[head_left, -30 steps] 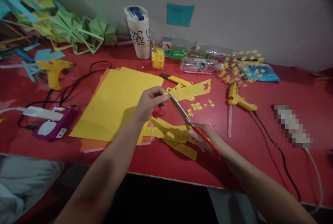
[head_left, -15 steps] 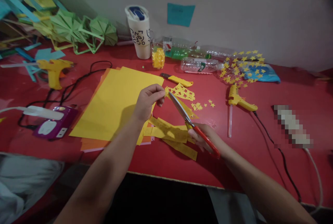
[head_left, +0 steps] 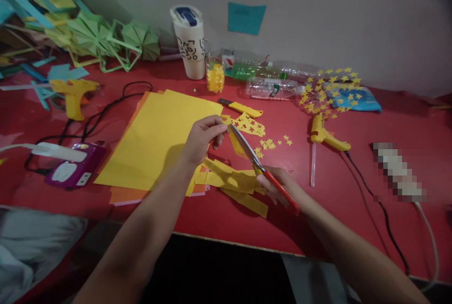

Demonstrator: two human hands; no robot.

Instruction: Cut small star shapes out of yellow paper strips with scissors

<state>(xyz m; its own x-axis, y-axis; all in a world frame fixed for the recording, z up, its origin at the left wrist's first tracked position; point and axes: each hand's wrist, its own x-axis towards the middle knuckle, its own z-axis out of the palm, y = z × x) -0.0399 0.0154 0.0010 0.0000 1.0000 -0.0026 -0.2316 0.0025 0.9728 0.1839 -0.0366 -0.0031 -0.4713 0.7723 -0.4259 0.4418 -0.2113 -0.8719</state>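
Note:
My left hand (head_left: pixel 206 137) is closed, thumb and fingers pinching a yellow paper strip (head_left: pixel 238 146) that hangs down behind the blades. In my right hand (head_left: pixel 280 184) are red-handled scissors (head_left: pixel 252 156), tips pointing up and left, close to the left fingertips. How far the blades are parted is hard to see. Just beyond lies a yellow paper scrap with star-shaped holes (head_left: pixel 250 125), and small yellow paper stars (head_left: pixel 267 144) sit to its right. Below the hands, cut yellow strips (head_left: pixel 233 177) overlap on the red table (head_left: pixel 212 219). Yellow paper sheets (head_left: pixel 158 125) lie under my left wrist.
A yellow cutter (head_left: pixel 243 108), a white tumbler (head_left: pixel 190 50) and plastic bottles (head_left: pixel 271 88) stand or lie toward the wall. Glue guns (head_left: pixel 74 97) rest on both sides, their cords trailing. A purple power adapter (head_left: pixel 74 167) is at left. Star-tipped stems (head_left: pixel 330 92) spread at right.
The yellow strip under the scissors has swung left and shows less to the right of the blades. My left fingers have shifted slightly right, nearer the scissor tips.

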